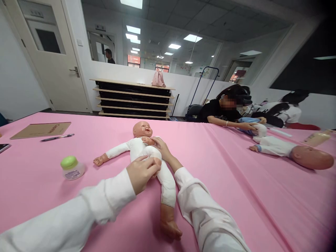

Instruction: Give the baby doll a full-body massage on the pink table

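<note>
A baby doll with a soft white body lies on its back on the pink table cover, head at the far end. My left hand is closed around its bent leg, near the foot, which is raised over the belly. At the chest, my right hand grips the doll's hand and forearm, which are folded inward; some of those fingers are hidden. The doll's other arm stretches out to the left, and its other leg points towards me.
Left of the doll stand a green-lidded jar, a pen, a brown notebook and a phone at the edge. On the right, a co-worker handles a second doll, near a bottle.
</note>
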`<state>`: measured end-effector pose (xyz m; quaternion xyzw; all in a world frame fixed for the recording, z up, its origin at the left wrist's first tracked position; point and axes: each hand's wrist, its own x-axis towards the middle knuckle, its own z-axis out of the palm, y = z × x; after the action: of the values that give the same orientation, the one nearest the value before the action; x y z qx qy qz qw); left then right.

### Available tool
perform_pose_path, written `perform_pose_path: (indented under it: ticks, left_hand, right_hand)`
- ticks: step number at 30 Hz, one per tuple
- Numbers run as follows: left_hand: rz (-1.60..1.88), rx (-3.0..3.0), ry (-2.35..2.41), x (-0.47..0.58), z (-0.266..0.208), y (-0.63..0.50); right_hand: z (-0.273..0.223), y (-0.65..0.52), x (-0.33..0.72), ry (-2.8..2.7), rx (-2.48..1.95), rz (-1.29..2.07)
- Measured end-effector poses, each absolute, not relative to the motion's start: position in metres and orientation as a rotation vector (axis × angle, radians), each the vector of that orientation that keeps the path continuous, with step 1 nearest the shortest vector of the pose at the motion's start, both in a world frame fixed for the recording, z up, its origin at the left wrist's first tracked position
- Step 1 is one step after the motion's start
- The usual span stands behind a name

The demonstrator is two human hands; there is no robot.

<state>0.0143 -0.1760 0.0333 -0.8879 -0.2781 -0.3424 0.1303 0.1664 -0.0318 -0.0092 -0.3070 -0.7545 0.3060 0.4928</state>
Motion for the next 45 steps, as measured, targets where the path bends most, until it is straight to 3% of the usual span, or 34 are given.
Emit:
perform_pose_path:
  ticks: [4,12,20,29,36,41,45]
  left_hand:
    - [-0.956,-2.486,-0.725,0.024,0.007,-0.157]
    - [-1.187,-2.446,-0.819,-0.007,0.030,-0.229]
    - [-1.359,-2.276,-0.921,-0.029,-0.039,-0.292]
    - [-1.339,-2.490,-0.758,-0.002,0.033,-0.221]
    - [-1.283,-2.771,-0.660,0.024,0.003,-0.161]
    - [-1.209,-2.771,-0.713,0.017,0.011,-0.177]
    - [-1.232,-2.716,-0.744,-0.006,0.031,-0.224]
  right_hand:
    - [-0.017,-0.030,0.166,-1.813,-0.744,0.733]
    - [-0.045,-0.014,0.197,-1.192,-0.909,0.633]
    - [-0.058,0.004,0.226,-0.782,-0.952,0.610]
    - [-0.025,-0.024,0.183,-1.294,-0.854,0.683]
    - [-0.028,-0.023,0.174,-1.609,-0.833,0.834]
    - [-0.030,-0.019,0.183,-1.376,-0.809,0.899]
    - [-0.045,0.001,0.215,-1.009,-0.905,0.752]
